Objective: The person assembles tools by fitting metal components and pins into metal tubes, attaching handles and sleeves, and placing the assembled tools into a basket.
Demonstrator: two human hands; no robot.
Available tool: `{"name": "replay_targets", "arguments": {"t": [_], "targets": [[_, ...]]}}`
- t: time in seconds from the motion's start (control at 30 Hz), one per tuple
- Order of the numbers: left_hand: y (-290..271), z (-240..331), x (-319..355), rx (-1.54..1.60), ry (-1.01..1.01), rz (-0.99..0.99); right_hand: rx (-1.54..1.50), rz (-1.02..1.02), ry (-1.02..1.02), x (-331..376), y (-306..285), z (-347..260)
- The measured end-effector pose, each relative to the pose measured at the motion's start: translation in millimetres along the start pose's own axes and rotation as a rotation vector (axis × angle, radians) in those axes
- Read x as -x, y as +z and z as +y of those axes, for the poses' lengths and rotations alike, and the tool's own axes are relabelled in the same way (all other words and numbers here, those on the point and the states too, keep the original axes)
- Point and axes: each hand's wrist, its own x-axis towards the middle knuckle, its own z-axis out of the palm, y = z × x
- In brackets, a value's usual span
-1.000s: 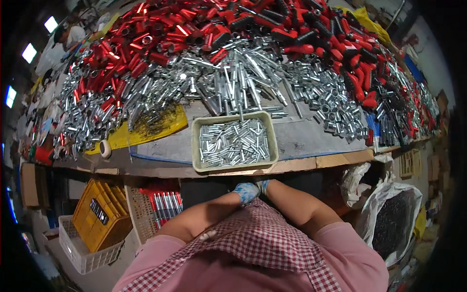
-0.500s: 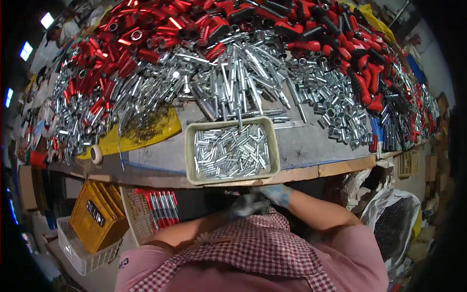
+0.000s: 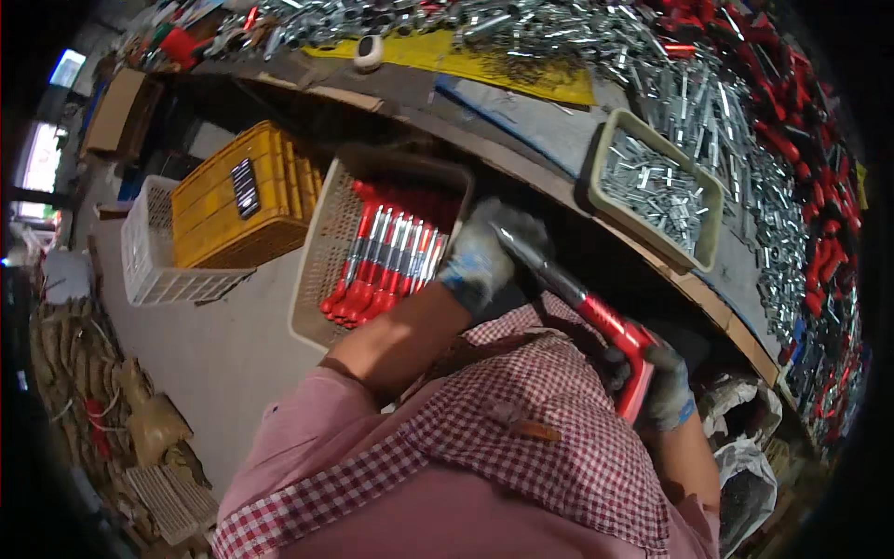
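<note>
Across my lap slants a red-handled tool [image 3: 610, 321] with a grey metal tube and a bent, pistol-like grip. Around the metal end of the tube, my gloved left hand [image 3: 494, 244] is closed. My gloved right hand [image 3: 666, 387] wraps the red grip at the other end, its fingers partly hidden behind it. Just left of my left hand stands a beige perforated crate [image 3: 315, 252], where several similar red and silver tools [image 3: 386, 256] lie side by side.
Up on the bench sits a beige tray [image 3: 714, 228] of small metal pins, near the wooden edge [image 3: 549, 182]. Metal tubes and red parts heap behind it. A yellow crate [image 3: 209, 191] rests in a white basket [image 3: 140, 252] at left. White sacks [image 3: 745, 475] stand at right.
My view has swung left, bringing the crates closer to the middle. My hands, earlier together under the bench edge, are now apart, with the red-handled tool visible between them.
</note>
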Motion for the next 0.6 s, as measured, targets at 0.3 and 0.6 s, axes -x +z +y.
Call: {"name": "replay_targets", "arguments": {"t": [0.3, 0.6], "targets": [[-59, 102, 14, 0.489, 0.218, -0.133, -0.327, -0.058, 0.428, -94, 56, 44], [-165, 93, 50, -0.021, -0.366, -0.150, 0.939, -0.294, 0.123, -140, 104, 77]]}}
